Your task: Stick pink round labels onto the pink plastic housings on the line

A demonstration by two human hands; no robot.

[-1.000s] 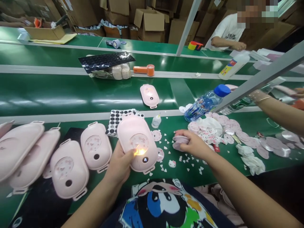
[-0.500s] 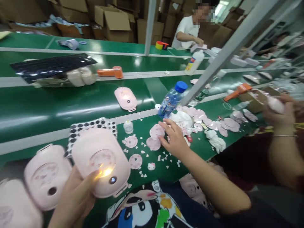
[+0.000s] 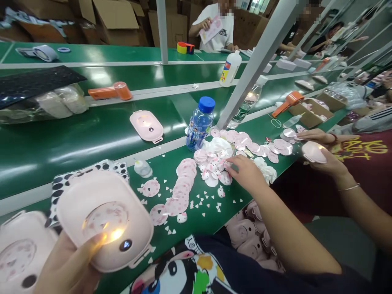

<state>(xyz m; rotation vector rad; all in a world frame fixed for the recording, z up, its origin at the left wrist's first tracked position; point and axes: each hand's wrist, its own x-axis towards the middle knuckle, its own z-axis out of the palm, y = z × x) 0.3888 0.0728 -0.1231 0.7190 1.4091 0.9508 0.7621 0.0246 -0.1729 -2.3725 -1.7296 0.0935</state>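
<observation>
My left hand (image 3: pixel 72 259) holds a pink plastic casing (image 3: pixel 105 220) with rounded corners, a round recessed disc and a small dark button. My thumb lies on its front, beside a bright yellow glow. My right hand (image 3: pixel 248 173) reaches into a heap of small white cat-face pieces (image 3: pixel 214 165), its fingers stretched out and the tips touching them. Left of the heap runs an overlapping row of pink patterned discs (image 3: pixel 183 183). Small white triangles (image 3: pixel 203 200) are scattered on the green table, and a loose cat-face piece (image 3: pixel 181 217) lies near its front edge.
A blue-capped bottle (image 3: pixel 200 124) stands behind the heap, near a slanted grey post (image 3: pixel 245 85). Another pink casing (image 3: pixel 147 125) lies on the green belt. A small dropper bottle (image 3: pixel 143 168) is tipped over. At right, a co-worker's hands (image 3: pixel 329 159) handle a pale part.
My right hand has moved from the pink discs to the cat-face heap; the discs now lie spread in a row. The dropper bottle now lies tilted. The view has shifted right.
</observation>
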